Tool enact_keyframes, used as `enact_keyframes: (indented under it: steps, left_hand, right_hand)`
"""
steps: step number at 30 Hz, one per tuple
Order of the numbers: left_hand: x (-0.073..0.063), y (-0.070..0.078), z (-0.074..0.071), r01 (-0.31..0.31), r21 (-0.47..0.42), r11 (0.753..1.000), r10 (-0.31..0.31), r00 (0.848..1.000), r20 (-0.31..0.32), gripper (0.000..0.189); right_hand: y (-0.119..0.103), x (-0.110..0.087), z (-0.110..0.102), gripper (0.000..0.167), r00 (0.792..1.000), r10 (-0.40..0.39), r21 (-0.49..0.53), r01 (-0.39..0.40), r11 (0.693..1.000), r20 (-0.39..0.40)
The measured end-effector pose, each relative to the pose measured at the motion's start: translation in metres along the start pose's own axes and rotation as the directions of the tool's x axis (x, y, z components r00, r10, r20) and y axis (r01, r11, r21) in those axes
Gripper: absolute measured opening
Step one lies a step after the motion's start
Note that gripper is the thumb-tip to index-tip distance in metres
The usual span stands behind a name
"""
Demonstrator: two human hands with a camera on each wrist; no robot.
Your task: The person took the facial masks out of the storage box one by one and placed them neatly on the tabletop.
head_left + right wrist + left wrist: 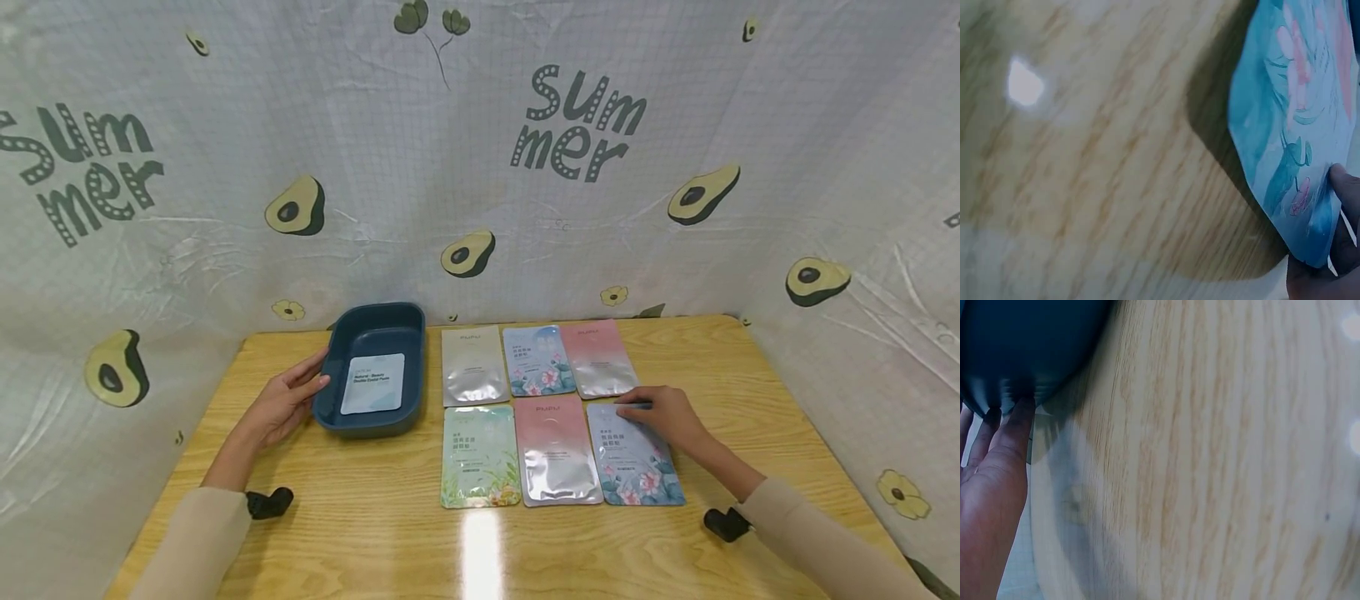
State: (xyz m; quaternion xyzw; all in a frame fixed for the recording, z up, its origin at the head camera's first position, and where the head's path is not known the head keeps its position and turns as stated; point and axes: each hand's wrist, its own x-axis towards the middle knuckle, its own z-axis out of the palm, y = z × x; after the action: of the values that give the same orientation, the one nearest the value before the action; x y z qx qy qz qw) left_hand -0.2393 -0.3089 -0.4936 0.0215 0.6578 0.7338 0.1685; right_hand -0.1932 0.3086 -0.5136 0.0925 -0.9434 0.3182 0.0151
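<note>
Straight fingers of my left hand (288, 400) touch the outer left side of a dark blue plastic bin (375, 429); the left wrist view has them against the bin wall (1029, 344). Inside the bin lies a pale blue packet (373, 383) printed "Double Eyelid Paste". At the right, my right hand (667, 417) pinches the upper edge of a blue-purple face mask packet (637, 467) with pink lotus flowers. In the right wrist view, thumb and fingers hold a corner of this mask packet (1297, 156), which casts a shadow on the wood.
Left of the held packet lie a pink-silver packet (558, 454) and a green one (480, 458). Behind them are beige-silver (475, 367), blue floral (538, 362) and pink-silver packets (600, 358). The wooden table (360, 517) meets a patterned cloth (375, 208) at the back and sides.
</note>
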Motion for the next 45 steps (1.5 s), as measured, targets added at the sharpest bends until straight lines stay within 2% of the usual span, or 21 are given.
enact_keyframes:
  steps: [6,11,18,21,25,31,35,39,45]
  left_hand:
    - [-0.002,-0.001,-0.001,-0.006,-0.002,1.000,0.006,1.000,0.002,0.073]
    - [-0.002,0.000,-0.001,-0.001,0.001,1.000,0.001,1.000,-0.006,0.074]
    - [-0.004,0.002,0.000,0.020,0.037,0.999,-0.019,1.000,-0.023,0.075]
    - [-0.004,0.003,0.000,0.021,0.049,0.999,-0.020,0.999,-0.027,0.075]
    - [-0.003,0.004,0.000,0.016,0.054,0.998,-0.014,1.000,-0.028,0.075]
    - [-0.002,0.003,0.000,0.014,0.048,0.999,-0.013,1.000,-0.020,0.074]
    - [-0.001,0.003,0.001,0.011,0.063,0.998,-0.010,1.000,-0.019,0.074]
    - [-0.001,0.005,0.003,0.027,0.071,0.997,-0.025,0.999,-0.028,0.074]
    - [-0.003,0.004,0.005,0.032,0.071,0.997,-0.029,0.999,-0.041,0.075]
  right_hand:
    - [-0.002,0.002,0.003,0.011,0.998,-0.054,-0.029,0.053,0.998,-0.022]
    - [-0.008,0.012,0.000,0.014,0.990,-0.124,-0.050,0.121,0.991,-0.073]
    - [-0.036,0.036,-0.007,0.022,0.972,-0.226,0.001,0.226,0.974,-0.066]
    - [-0.052,0.050,-0.003,0.020,0.951,-0.306,0.044,0.308,0.950,-0.054]
    - [-0.076,0.071,0.011,0.021,0.919,-0.394,0.120,0.391,0.912,0.003]
    - [-0.120,0.103,0.036,0.028,0.895,-0.435,0.191,0.412,0.891,0.097]
    - [-0.152,0.129,0.053,0.032,0.859,-0.490,0.212,0.456,0.864,0.147]
    - [-0.186,0.155,0.071,0.038,0.819,-0.540,0.181,0.511,0.840,0.196]
    - [-0.238,0.192,0.092,0.047,0.782,-0.541,0.174,0.513,0.841,0.309]
